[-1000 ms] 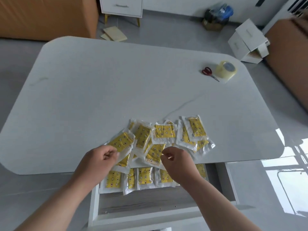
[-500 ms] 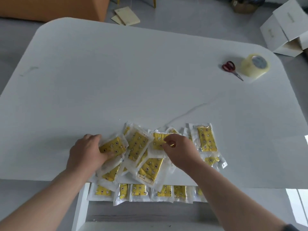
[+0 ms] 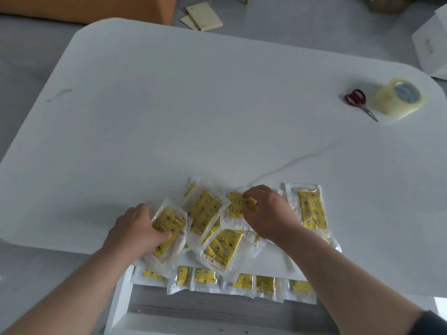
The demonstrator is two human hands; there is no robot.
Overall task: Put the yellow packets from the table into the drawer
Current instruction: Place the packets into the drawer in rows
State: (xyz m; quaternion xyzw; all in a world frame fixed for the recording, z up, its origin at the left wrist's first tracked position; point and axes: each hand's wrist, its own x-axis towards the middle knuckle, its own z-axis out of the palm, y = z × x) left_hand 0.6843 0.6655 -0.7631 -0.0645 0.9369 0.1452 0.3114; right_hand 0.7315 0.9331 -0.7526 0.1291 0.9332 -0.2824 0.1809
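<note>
Several yellow packets (image 3: 205, 211) in clear wrappers lie overlapped at the near edge of the white table (image 3: 193, 105). My left hand (image 3: 135, 228) grips the leftmost packet (image 3: 169, 226), thumb across its yellow face. My right hand (image 3: 268, 213) pinches the top of a middle packet (image 3: 235, 207). Another packet (image 3: 312, 209) lies flat to the right of that hand. Below the table edge the open drawer (image 3: 193, 308) holds a row of several yellow packets (image 3: 244, 280) along its back.
Red-handled scissors (image 3: 359, 102) and a roll of clear tape (image 3: 399, 96) sit at the table's far right. A white box (image 3: 430, 44) stands on the floor beyond. Flat tan cards (image 3: 203, 16) lie on the floor past the far edge.
Both hands moved forward from the table edge onto the pile. My left hand closed round the leftmost packet and my right pinched a middle one. The view tipped down and closer.
</note>
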